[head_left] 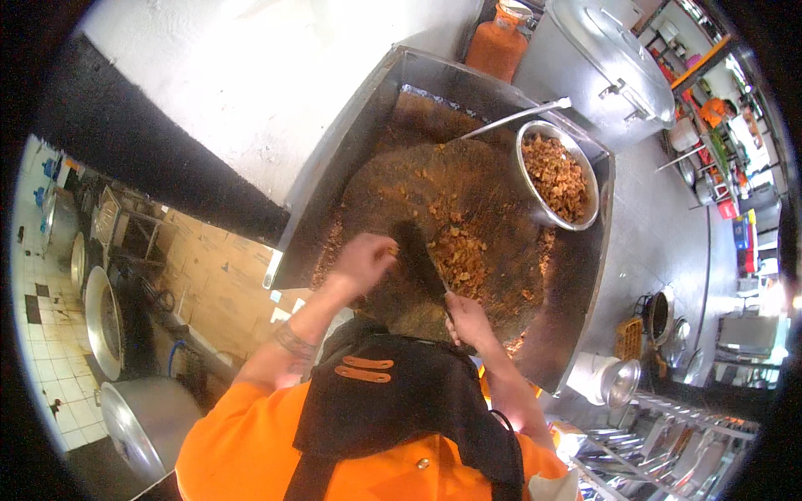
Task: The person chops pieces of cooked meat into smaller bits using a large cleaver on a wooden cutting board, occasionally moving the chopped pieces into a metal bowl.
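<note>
My right hand (469, 322) grips the handle of a cleaver. The cleaver's broad dark blade (420, 260) points away from me over a large round wooden chopping block (384, 188). Left of the blade and close to it, my left hand (368, 262) is closed with its fingertips pinched together; what they hold, if anything, is too small to make out. Chopped browned meat (461, 260) lies in a loose pile just right of the blade, with scraps scattered around it. At the block's far right rests a metal bowl (595, 190) heaped with chopped meat (553, 175).
High metal walls (334, 159) surround the block. A long metal handle (518, 118) leans across beside the bowl. Beyond stand an orange gas cylinder (496, 43) and a big lidded pot (568, 63). A white bucket (591, 376) is at the near right; large pans (102, 321) stand far left.
</note>
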Demonstrator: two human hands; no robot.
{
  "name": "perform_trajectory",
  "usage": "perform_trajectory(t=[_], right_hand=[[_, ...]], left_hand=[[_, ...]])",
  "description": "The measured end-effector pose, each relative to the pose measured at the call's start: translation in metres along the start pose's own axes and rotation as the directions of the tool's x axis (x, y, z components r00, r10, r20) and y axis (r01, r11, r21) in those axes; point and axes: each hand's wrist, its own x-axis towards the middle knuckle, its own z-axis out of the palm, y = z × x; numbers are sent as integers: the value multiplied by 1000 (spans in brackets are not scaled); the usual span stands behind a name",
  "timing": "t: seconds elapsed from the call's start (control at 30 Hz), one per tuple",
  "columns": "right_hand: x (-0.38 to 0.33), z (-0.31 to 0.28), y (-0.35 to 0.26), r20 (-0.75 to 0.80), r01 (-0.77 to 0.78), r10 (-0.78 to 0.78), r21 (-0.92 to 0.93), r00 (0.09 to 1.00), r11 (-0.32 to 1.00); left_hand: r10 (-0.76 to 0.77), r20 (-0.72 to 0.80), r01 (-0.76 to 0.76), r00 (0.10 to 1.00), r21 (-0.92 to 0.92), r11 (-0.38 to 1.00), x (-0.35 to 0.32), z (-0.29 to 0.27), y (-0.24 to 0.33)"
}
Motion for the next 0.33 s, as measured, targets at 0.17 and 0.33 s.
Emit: perform_trajectory(t=[0.17, 0.33], right_hand=[[6, -8, -4, -185, 103, -109, -41, 977, 994], [-1, -8, 3, -262, 356, -388, -163, 884, 920]], left_hand=[[73, 300, -99, 951, 73, 992, 6, 87, 24], [-69, 373, 13, 925, 150, 989, 2, 71, 36]])
